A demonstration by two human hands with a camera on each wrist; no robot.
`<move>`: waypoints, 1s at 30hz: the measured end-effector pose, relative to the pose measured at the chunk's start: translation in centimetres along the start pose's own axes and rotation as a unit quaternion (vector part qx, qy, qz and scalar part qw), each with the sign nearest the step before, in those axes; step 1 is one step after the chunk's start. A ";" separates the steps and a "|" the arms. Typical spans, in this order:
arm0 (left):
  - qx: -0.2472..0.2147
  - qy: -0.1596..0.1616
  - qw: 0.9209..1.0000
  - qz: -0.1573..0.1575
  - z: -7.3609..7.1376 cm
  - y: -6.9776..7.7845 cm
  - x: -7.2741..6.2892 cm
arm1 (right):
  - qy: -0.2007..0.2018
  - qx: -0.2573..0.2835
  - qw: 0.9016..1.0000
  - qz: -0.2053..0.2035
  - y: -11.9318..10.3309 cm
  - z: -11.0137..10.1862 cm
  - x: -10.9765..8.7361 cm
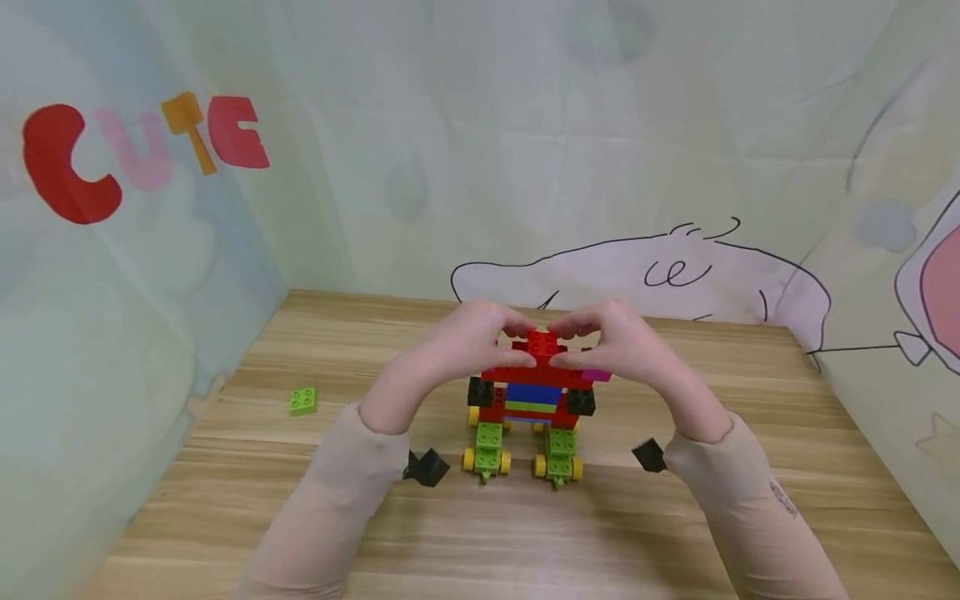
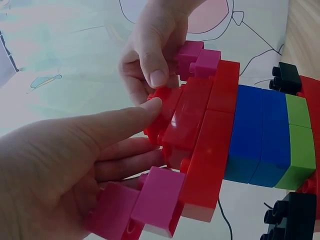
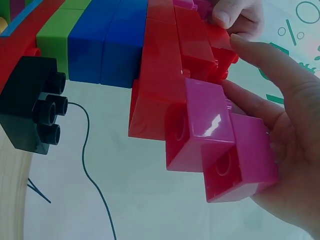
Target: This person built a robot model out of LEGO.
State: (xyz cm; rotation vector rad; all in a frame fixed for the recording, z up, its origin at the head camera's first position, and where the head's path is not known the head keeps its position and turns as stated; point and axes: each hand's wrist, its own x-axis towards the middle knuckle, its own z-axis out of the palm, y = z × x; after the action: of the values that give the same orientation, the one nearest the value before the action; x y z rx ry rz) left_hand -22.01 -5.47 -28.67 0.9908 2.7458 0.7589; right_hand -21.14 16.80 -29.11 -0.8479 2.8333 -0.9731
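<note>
A toy-brick figure stands on the table, topped by a red brick (image 1: 542, 342). My left hand (image 1: 480, 340) holds that brick from the left with thumb and fingers; my right hand (image 1: 617, 340) grips it from the right. Below come wider red bricks (image 2: 210, 150), with stepped pink bricks (image 3: 207, 125) on both sides, near the palms. Blue bricks (image 2: 255, 135) and a lime layer (image 2: 298, 130) form the middle. Black bricks (image 3: 30, 105) stick out at either side. At the bottom are green wheeled bases (image 1: 488, 446) with yellow wheels (image 1: 576, 468).
One loose lime brick (image 1: 303, 401) lies on the wooden table (image 1: 495, 542), left of the figure. Printed cloth walls (image 1: 480, 167) enclose the table's back and sides. Small black pieces (image 1: 429, 468) show by both wrists.
</note>
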 end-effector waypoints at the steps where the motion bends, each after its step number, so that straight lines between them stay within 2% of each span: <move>1: 0.002 0.003 1.000 0.000 0.0 -0.1 -0.1 | 0.001 0.000 1.000 0.000 0.0 0.0 0.0; 6: -0.002 0.035 0.999 0.018 -0.1 -0.7 -0.6 | 0.001 0.006 1.000 0.001 0.0 0.1 0.1; 11: -0.020 0.105 0.992 0.067 -0.4 -1.8 -1.8 | -0.002 0.015 1.000 0.019 0.0 0.1 0.0; 15: -0.026 0.192 0.975 0.111 -1.0 -2.9 -3.3 | -0.005 0.014 0.999 0.029 0.0 0.1 0.0; 17: -0.024 0.239 0.962 0.129 -1.3 -3.8 -4.1 | -0.007 0.013 0.999 0.030 0.0 0.0 0.0; 21: -0.005 0.328 0.934 0.144 -2.0 -6.2 -5.4 | -0.008 0.013 0.999 0.037 0.1 0.0 0.0; 23: 0.003 0.357 0.924 0.138 -2.4 -7.6 -6.2 | -0.009 0.014 0.999 0.041 0.2 0.0 0.0; 25: 0.006 0.371 0.921 0.116 -2.7 -9.1 -7.1 | -0.009 0.015 0.999 0.045 0.2 0.0 0.0; 30: -0.022 0.357 0.933 0.028 -3.5 -12.4 -9.8 | -0.010 0.016 0.999 0.051 0.3 0.1 0.0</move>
State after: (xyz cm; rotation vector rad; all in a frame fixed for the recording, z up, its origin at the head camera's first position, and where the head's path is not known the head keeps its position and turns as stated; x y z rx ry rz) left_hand -22.41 -21.24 -32.33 0.9173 3.2675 1.4232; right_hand -21.26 16.94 -29.32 -0.6989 2.8049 -0.9894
